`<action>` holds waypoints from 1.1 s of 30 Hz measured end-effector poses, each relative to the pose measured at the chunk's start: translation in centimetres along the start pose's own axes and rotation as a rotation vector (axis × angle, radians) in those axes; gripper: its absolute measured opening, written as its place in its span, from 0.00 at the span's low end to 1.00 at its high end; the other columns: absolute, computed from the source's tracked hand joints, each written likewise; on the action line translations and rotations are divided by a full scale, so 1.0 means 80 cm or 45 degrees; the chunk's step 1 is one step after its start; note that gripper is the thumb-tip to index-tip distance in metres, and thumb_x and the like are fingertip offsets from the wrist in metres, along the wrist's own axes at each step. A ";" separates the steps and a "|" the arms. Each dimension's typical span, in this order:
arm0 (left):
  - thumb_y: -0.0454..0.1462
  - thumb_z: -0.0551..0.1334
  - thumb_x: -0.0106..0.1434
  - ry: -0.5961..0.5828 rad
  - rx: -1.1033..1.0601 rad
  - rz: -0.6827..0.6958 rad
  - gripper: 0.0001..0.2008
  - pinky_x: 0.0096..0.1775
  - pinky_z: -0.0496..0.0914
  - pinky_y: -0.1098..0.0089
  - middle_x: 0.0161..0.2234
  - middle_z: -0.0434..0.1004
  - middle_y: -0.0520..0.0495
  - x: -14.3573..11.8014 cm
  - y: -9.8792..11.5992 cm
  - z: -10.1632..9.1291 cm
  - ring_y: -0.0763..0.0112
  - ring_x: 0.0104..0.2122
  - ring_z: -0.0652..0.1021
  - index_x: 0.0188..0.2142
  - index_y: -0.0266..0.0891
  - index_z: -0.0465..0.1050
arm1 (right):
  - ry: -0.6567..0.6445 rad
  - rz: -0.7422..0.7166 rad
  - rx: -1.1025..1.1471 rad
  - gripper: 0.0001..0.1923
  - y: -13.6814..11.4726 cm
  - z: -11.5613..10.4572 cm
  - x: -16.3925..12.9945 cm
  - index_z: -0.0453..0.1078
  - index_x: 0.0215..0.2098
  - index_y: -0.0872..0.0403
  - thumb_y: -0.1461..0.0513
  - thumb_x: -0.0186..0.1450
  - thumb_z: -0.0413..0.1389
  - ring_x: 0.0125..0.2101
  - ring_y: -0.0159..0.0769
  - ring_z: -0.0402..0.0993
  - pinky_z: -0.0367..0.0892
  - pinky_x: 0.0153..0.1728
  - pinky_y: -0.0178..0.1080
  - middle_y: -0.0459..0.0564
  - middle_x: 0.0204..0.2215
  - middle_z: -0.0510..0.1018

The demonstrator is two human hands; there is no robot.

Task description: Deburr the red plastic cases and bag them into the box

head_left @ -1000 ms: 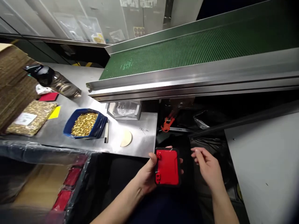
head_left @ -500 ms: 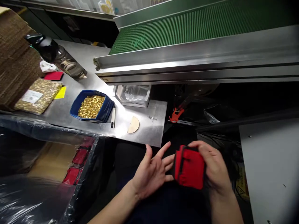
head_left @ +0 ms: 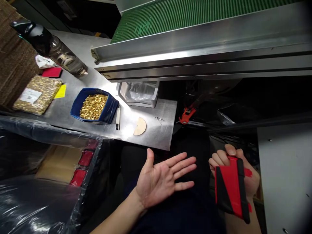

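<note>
Quite flat, empty left hand (head_left: pixel 161 182); right hand (head_left: pixel 253 181) tight around boxy red-and-black case (head_left: pixel 231 190).

- Bottle (head_left: pixel 65 58): stood beyond, left of the left hand (head_left: pixel 163 182).
- White panel (head_left: pixel 287 172): lay right of the right hand (head_left: pixel 254 183).
- Orange object (head_left: pixel 190 113): lay beyond the left hand.
- Green conveyor (head_left: pixel 185 16): ran beyond both hands.

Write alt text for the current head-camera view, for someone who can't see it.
A person's right hand holds a flat red-and-black case; their left hand is open, palm toward the camera. Beyond them, a metal table bears a blue bin of gold-coloured pieces. A ribbed green belt runs across the top.
</note>
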State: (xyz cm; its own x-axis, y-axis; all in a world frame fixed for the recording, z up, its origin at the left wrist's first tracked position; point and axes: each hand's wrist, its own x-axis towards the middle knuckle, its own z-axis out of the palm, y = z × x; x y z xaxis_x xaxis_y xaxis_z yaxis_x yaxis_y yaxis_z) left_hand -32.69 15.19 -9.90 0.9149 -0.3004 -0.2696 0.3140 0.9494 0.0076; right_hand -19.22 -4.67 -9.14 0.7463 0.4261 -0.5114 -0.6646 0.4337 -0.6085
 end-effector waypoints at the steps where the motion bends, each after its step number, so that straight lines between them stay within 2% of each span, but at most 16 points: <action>1: 0.69 0.29 0.62 0.000 -0.009 -0.008 0.57 0.68 0.48 0.39 0.73 0.51 0.24 0.000 -0.001 -0.001 0.39 0.73 0.52 0.70 0.28 0.58 | -0.021 -0.009 -0.014 0.12 0.002 0.001 0.001 0.64 0.32 0.48 0.53 0.72 0.53 0.21 0.32 0.41 0.54 0.21 0.35 0.39 0.20 0.47; 5: 0.70 0.36 0.63 0.020 -0.033 -0.028 0.56 0.68 0.48 0.39 0.71 0.54 0.21 0.001 -0.005 -0.005 0.36 0.72 0.54 0.67 0.25 0.61 | -0.062 -0.054 -0.123 0.13 0.007 0.006 0.005 0.63 0.32 0.47 0.51 0.73 0.51 0.21 0.34 0.39 0.51 0.21 0.37 0.39 0.20 0.44; 10: 0.62 0.37 0.71 0.038 -0.012 -0.044 0.46 0.68 0.50 0.40 0.72 0.54 0.25 0.003 -0.009 -0.006 0.40 0.72 0.55 0.68 0.28 0.61 | -0.077 -0.099 -0.265 0.15 0.009 0.010 0.004 0.61 0.31 0.47 0.50 0.72 0.50 0.21 0.35 0.42 0.52 0.22 0.39 0.40 0.20 0.46; 13: 0.58 0.37 0.74 0.044 -0.011 -0.039 0.41 0.68 0.50 0.41 0.72 0.54 0.26 0.004 -0.010 -0.006 0.42 0.72 0.55 0.69 0.28 0.59 | -0.063 -0.088 -0.248 0.15 0.011 0.008 0.003 0.62 0.30 0.47 0.49 0.72 0.50 0.21 0.35 0.43 0.53 0.22 0.39 0.40 0.20 0.47; 16: 0.56 0.42 0.75 0.069 0.000 -0.020 0.37 0.68 0.52 0.44 0.72 0.55 0.27 0.004 -0.010 -0.007 0.44 0.72 0.56 0.68 0.29 0.61 | -0.039 -0.075 -0.210 0.14 0.013 0.004 0.002 0.63 0.30 0.47 0.50 0.71 0.52 0.21 0.34 0.44 0.52 0.23 0.39 0.41 0.20 0.49; 19: 0.46 0.57 0.73 0.191 0.091 -0.009 0.28 0.67 0.56 0.49 0.70 0.60 0.29 0.007 -0.014 -0.012 0.47 0.70 0.63 0.66 0.32 0.65 | -0.077 -0.115 -0.191 0.14 0.016 0.003 0.001 0.64 0.31 0.47 0.50 0.71 0.52 0.21 0.35 0.46 0.53 0.24 0.40 0.41 0.19 0.50; 21: 0.35 0.66 0.67 0.343 0.203 -0.039 0.28 0.65 0.61 0.54 0.68 0.66 0.31 0.010 -0.021 -0.018 0.51 0.64 0.71 0.65 0.36 0.67 | -0.143 -0.148 -0.198 0.13 0.021 0.004 -0.001 0.65 0.32 0.46 0.50 0.71 0.52 0.21 0.35 0.46 0.54 0.25 0.40 0.41 0.18 0.50; 22: 0.33 0.67 0.65 0.399 0.255 -0.072 0.27 0.63 0.63 0.56 0.65 0.70 0.32 0.013 -0.025 -0.021 0.53 0.61 0.75 0.63 0.36 0.69 | -0.178 -0.157 -0.213 0.13 0.024 0.004 -0.001 0.65 0.32 0.45 0.49 0.71 0.52 0.21 0.35 0.47 0.56 0.26 0.41 0.40 0.18 0.51; 23: 0.35 0.66 0.66 0.413 0.290 -0.127 0.25 0.61 0.65 0.58 0.62 0.73 0.31 0.015 -0.030 -0.024 0.54 0.57 0.78 0.62 0.35 0.71 | -0.215 -0.158 -0.237 0.14 0.028 0.005 -0.001 0.66 0.33 0.45 0.47 0.71 0.52 0.21 0.36 0.48 0.58 0.27 0.42 0.40 0.17 0.51; 24: 0.42 0.64 0.69 0.379 0.300 -0.204 0.23 0.58 0.68 0.58 0.59 0.77 0.30 0.018 -0.034 -0.027 0.54 0.54 0.80 0.60 0.32 0.73 | -0.255 -0.152 -0.267 0.14 0.032 0.004 0.000 0.66 0.33 0.44 0.46 0.70 0.51 0.21 0.36 0.50 0.62 0.30 0.44 0.40 0.16 0.52; 26: 0.59 0.52 0.71 0.197 0.262 -0.384 0.37 0.53 0.71 0.57 0.52 0.81 0.27 0.021 -0.040 -0.031 0.50 0.48 0.83 0.57 0.28 0.75 | -0.341 -0.129 -0.316 0.15 0.041 0.003 0.003 0.66 0.33 0.44 0.44 0.69 0.52 0.22 0.38 0.55 0.67 0.39 0.51 0.40 0.15 0.56; 27: 0.65 0.47 0.69 0.089 0.237 -0.460 0.44 0.51 0.72 0.57 0.50 0.82 0.27 0.021 -0.042 -0.033 0.49 0.46 0.83 0.56 0.27 0.75 | -0.383 -0.121 -0.325 0.16 0.046 0.001 0.006 0.67 0.32 0.44 0.44 0.69 0.53 0.24 0.39 0.58 0.68 0.45 0.54 0.41 0.15 0.58; 28: 0.68 0.47 0.66 -0.003 0.217 -0.509 0.48 0.49 0.73 0.57 0.50 0.82 0.28 0.021 -0.043 -0.034 0.49 0.45 0.84 0.57 0.27 0.75 | -0.415 -0.117 -0.330 0.16 0.049 -0.001 0.008 0.67 0.31 0.44 0.44 0.68 0.54 0.25 0.40 0.60 0.67 0.49 0.57 0.41 0.15 0.60; 30: 0.69 0.56 0.60 -0.093 0.212 -0.508 0.48 0.43 0.74 0.60 0.49 0.83 0.30 0.019 -0.043 -0.035 0.51 0.41 0.84 0.59 0.29 0.74 | -0.448 -0.122 -0.347 0.18 0.053 -0.005 0.012 0.67 0.28 0.44 0.43 0.67 0.56 0.25 0.41 0.62 0.68 0.52 0.58 0.42 0.14 0.61; 32: 0.62 0.70 0.54 -0.039 0.232 -0.389 0.45 0.40 0.74 0.65 0.45 0.84 0.32 0.016 -0.042 -0.032 0.56 0.37 0.84 0.58 0.29 0.74 | -0.492 -0.132 -0.382 0.18 0.052 -0.008 0.015 0.67 0.26 0.44 0.43 0.66 0.56 0.24 0.42 0.64 0.69 0.52 0.59 0.42 0.12 0.61; 33: 0.57 0.74 0.52 0.021 0.242 -0.312 0.43 0.39 0.74 0.67 0.43 0.84 0.33 0.015 -0.042 -0.030 0.59 0.36 0.84 0.57 0.28 0.75 | -0.509 -0.133 -0.400 0.18 0.050 -0.009 0.016 0.68 0.27 0.44 0.43 0.66 0.57 0.25 0.43 0.67 0.70 0.52 0.59 0.43 0.14 0.65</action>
State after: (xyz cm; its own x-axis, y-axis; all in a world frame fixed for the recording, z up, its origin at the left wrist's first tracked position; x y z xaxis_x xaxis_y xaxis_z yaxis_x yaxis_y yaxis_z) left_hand -33.21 11.88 -12.54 0.8023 -0.5155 -0.3009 0.5681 0.8142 0.1197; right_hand -20.94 -2.94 -12.66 0.6946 0.6899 -0.2038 -0.4980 0.2567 -0.8283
